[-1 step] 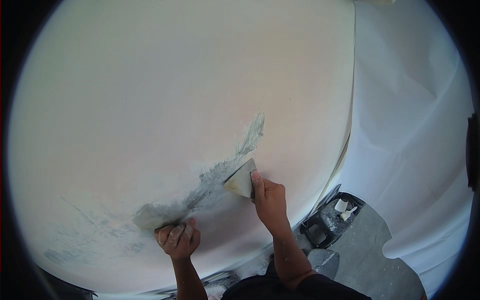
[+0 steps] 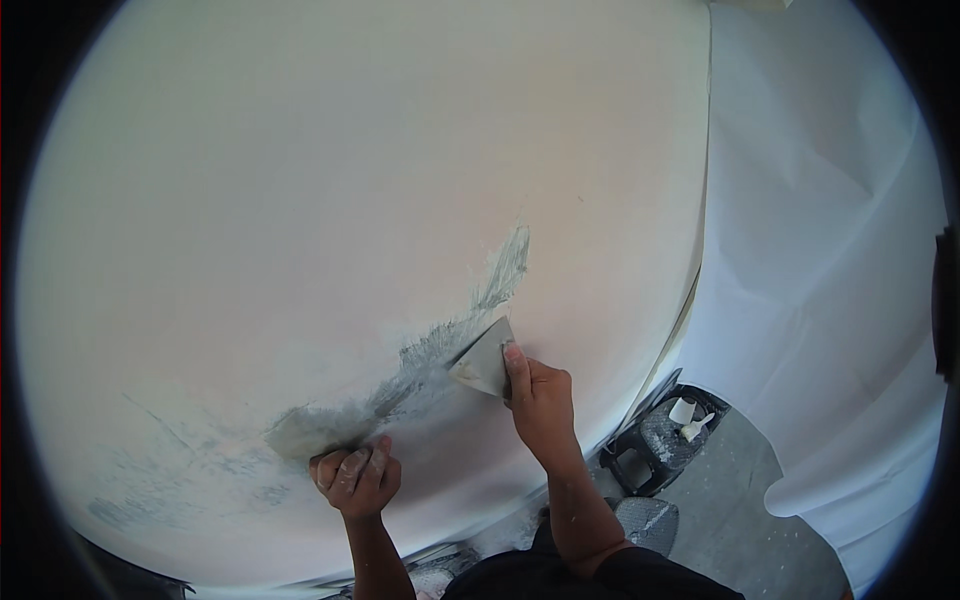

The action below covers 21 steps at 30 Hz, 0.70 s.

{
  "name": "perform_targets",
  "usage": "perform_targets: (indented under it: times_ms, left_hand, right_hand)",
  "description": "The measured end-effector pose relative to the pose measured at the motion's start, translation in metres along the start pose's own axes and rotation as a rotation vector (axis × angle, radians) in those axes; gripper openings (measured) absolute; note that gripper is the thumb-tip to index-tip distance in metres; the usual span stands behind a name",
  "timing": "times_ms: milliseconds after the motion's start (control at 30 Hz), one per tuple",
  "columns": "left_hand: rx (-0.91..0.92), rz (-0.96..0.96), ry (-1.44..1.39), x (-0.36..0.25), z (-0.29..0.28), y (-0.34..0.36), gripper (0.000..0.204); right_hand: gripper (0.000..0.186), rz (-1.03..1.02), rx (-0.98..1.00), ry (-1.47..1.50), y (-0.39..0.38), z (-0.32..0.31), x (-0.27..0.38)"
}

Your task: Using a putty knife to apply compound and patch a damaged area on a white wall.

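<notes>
A large pale, curved panel point(image 2: 330, 170) fills most of the view, with streaks of grey filler point(image 2: 505, 265) running diagonally across its lower part. My right hand point(image 2: 538, 395) grips a flat, pale scraper point(image 2: 478, 360), its edge on or close to the streaks. Lower and to the left, my left hand point(image 2: 355, 475) has its fingers curled on a grey, filler-smeared plate point(image 2: 305, 430), apparently another spreader, held at the panel's surface. Fainter grey smears point(image 2: 180, 480) spread over the panel left of that hand.
White sheeting point(image 2: 820, 200) hangs along the right side. Below, beside my right forearm, a speckled black step stool point(image 2: 645, 450) bears a small white container point(image 2: 683, 410) and a white brush-like tool point(image 2: 697, 428). Grey floor point(image 2: 730, 480) shows around it.
</notes>
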<state>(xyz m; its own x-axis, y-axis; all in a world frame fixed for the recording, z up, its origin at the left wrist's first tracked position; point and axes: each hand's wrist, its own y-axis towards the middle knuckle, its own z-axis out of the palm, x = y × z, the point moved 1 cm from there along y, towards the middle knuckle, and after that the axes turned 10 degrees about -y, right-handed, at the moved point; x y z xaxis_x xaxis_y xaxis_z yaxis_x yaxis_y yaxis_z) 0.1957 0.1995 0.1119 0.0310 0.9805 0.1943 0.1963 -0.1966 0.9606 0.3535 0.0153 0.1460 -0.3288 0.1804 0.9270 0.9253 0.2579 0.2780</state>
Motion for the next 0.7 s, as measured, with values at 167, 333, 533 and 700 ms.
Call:
perform_targets:
  times_ms: [167,333,533,700]
  left_hand:
    - [-0.02,-0.023,-0.053,0.001,-0.002,-0.007,0.025]
    - [-0.026,-0.031,-0.07,0.003,-0.004,-0.01,0.024]
    - [-0.013,-0.005,-0.038,0.002,0.001,-0.007,0.023]
    - [-0.036,-0.024,-0.035,0.002,0.002,0.0,0.025]
  right_hand:
    - [0.061,0.041,0.061,-0.07,-0.013,0.004,-0.011]
    - [0.061,0.017,0.066,-0.029,-0.012,-0.001,-0.003]
    - [0.062,0.006,0.024,-0.002,-0.004,-0.003,0.002]
    - [0.062,0.051,0.054,-0.09,-0.016,0.005,-0.009]
